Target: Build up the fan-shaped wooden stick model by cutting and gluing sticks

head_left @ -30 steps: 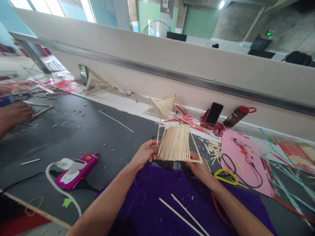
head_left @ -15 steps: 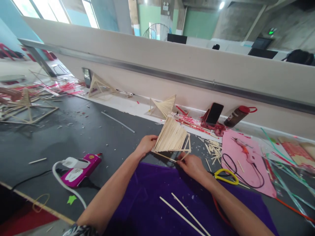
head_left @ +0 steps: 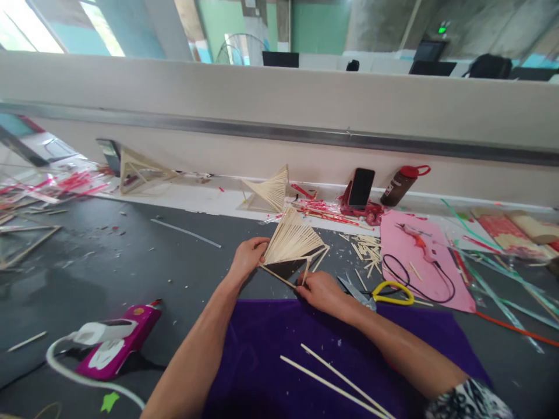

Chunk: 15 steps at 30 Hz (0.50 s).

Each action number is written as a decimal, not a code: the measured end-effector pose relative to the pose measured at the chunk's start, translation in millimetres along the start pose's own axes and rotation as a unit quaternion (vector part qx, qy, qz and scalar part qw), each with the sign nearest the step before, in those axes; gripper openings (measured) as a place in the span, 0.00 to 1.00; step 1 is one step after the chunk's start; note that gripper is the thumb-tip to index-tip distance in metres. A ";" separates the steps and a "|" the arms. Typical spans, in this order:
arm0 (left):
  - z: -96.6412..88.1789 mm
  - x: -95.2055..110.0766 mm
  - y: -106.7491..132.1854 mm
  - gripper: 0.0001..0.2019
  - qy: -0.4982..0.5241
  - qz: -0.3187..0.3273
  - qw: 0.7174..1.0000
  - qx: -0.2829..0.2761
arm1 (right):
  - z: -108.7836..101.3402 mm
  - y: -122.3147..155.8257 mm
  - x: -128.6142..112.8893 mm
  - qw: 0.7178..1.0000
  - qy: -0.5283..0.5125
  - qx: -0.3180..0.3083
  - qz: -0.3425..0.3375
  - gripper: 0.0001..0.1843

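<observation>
A fan-like model of pale wooden sticks (head_left: 293, 237) stands on the dark table, held by its base frame from both sides. My left hand (head_left: 248, 256) pinches its left corner, fingertips partly behind the sticks. At the near right corner my right hand (head_left: 321, 291) grips the frame between thumb and fingers. Just beyond it stands a second twisted stick model (head_left: 273, 189). Two loose wooden sticks (head_left: 336, 381) lie on the purple cloth (head_left: 257, 355) below my hands.
Scissors with yellow handles (head_left: 393, 293) lie right of my right hand, near short stick pieces (head_left: 367, 251). A glue gun (head_left: 419, 241) rests on a pink sheet (head_left: 458, 291). Behind are a phone (head_left: 361, 187) and a bottle (head_left: 398, 186). A magenta power strip (head_left: 124, 340) sits at left.
The view has swung right and levelled, so most things sit further left. The stick model has turned slightly, showing its sticks more fanned out. Both hands keep their hold on it.
</observation>
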State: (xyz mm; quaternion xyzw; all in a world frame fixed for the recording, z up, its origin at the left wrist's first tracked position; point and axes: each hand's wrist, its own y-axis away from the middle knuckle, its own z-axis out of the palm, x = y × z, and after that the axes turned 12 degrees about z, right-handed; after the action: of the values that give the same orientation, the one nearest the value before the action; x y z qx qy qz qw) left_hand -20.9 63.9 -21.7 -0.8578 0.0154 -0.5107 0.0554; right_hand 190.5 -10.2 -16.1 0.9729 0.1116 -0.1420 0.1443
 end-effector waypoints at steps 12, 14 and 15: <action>-4.9 15.1 2.7 0.23 0.106 0.050 0.990 0.075 | 3.1 -5.9 -27.8 0.995 -0.095 0.012 -0.026 0.12; -10.4 22.6 6.8 0.22 0.103 0.056 0.989 0.094 | 1.7 -2.5 -27.7 0.994 -0.105 0.018 -0.030 0.13; -14.3 27.6 10.7 0.22 0.100 0.060 0.988 0.106 | 0.0 -0.4 -25.0 0.993 -0.108 0.020 -0.032 0.14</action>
State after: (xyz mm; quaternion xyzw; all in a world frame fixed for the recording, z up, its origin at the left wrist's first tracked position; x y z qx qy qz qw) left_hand -20.0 49.8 8.0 -0.7895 0.0183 -0.5882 0.1743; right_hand 167.0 -14.2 -8.5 0.9504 0.1233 -0.2533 0.1317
